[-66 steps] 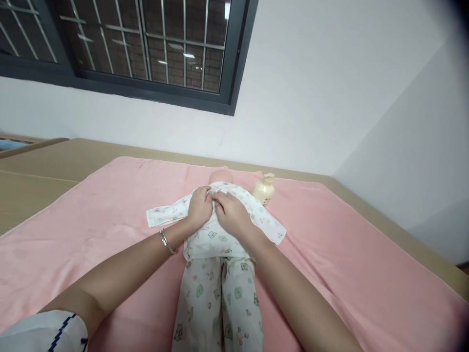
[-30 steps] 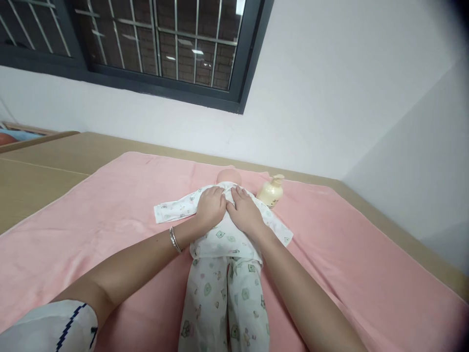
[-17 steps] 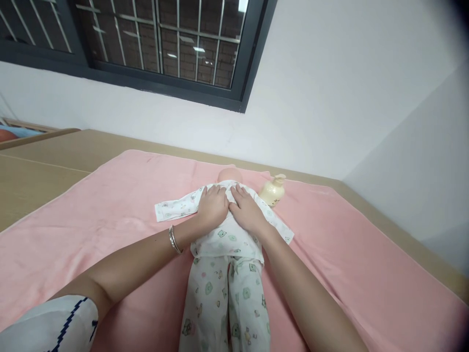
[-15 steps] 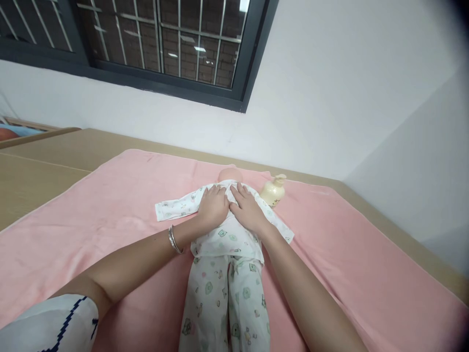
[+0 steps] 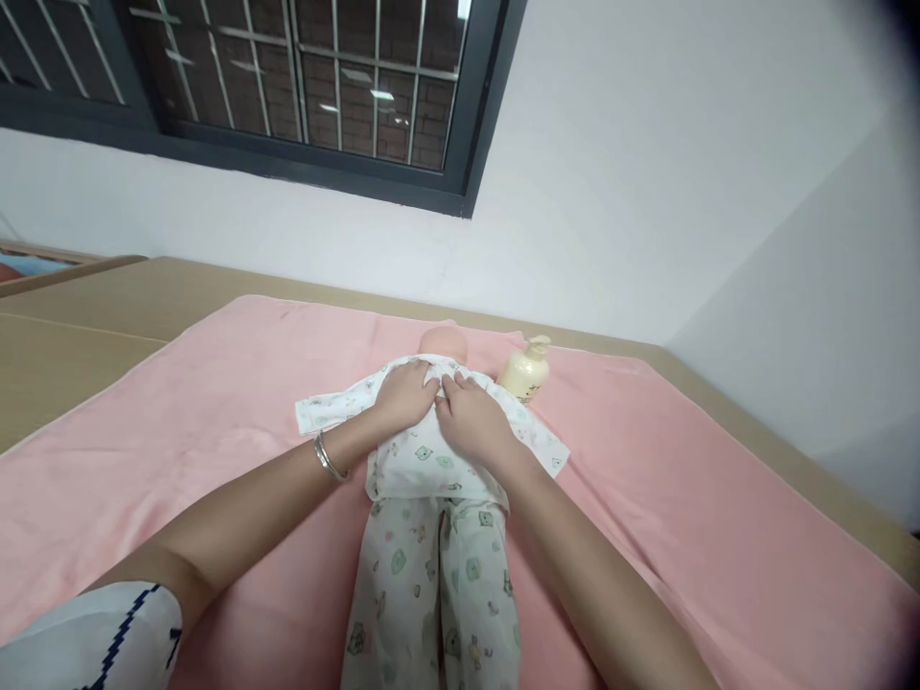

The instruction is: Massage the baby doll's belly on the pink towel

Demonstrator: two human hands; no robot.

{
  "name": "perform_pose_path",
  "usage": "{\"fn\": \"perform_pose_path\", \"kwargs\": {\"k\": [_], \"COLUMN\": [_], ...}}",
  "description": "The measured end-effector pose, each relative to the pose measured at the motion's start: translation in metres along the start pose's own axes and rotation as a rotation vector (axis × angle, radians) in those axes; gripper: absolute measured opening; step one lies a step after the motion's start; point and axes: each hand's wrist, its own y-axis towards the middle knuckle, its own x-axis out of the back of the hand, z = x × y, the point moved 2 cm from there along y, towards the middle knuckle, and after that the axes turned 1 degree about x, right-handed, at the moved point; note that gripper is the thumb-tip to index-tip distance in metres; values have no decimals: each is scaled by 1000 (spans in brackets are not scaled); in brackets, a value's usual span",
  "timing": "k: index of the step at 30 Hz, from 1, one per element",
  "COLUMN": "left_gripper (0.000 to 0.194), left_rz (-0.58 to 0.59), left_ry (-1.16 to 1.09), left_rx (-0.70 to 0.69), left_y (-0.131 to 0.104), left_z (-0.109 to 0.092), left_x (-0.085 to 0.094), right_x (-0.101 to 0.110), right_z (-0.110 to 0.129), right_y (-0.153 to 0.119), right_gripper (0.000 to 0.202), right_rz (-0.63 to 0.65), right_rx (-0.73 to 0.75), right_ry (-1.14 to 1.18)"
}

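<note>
A baby doll [image 5: 444, 342] lies on its back with its bald head at the far end. It wears a white printed long-sleeved shirt [image 5: 431, 470] and matching trousers [image 5: 471, 565]. On the upper chest, just below the neck, my left hand [image 5: 406, 395] rests flat, its fingers extended over the shirt. My right hand [image 5: 474, 417] lies open beside it on the chest, fingertips close to those of the left. Both palms are turned down and their undersides are hidden. The sleeves spread out to either side.
A pink blanket [image 5: 237, 402] covers much of the wooden surface [image 5: 194, 278]. Beyond the doll's shoulder on the right stands a cream pump bottle [image 5: 526, 374]. A white wall [image 5: 596, 192] and a barred window [image 5: 345, 96] rise behind.
The view has shifted slightly, so everything sits a little further left. My right fingers have drawn down the chest a little. The left fingers now angle more toward the middle.
</note>
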Motion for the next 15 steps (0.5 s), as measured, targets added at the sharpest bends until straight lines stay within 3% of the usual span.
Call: {"fn": "perform_pose_path", "kwargs": {"k": [3, 8, 15], "left_gripper": [46, 49, 46], "left_rz": [-38, 3, 58], "left_ry": [129, 180, 16], "left_rx": [-25, -90, -72], "left_y": [-9, -14, 6], "left_z": [-8, -13, 4], "left_x": [-2, -4, 3], "right_x": [0, -13, -4], "right_z": [-15, -39, -9], "right_y": [8, 23, 6], "right_gripper": [46, 56, 47], "right_rz": [-9, -42, -61], "right_rx": [29, -74, -69], "right_ry": [111, 163, -4]}}
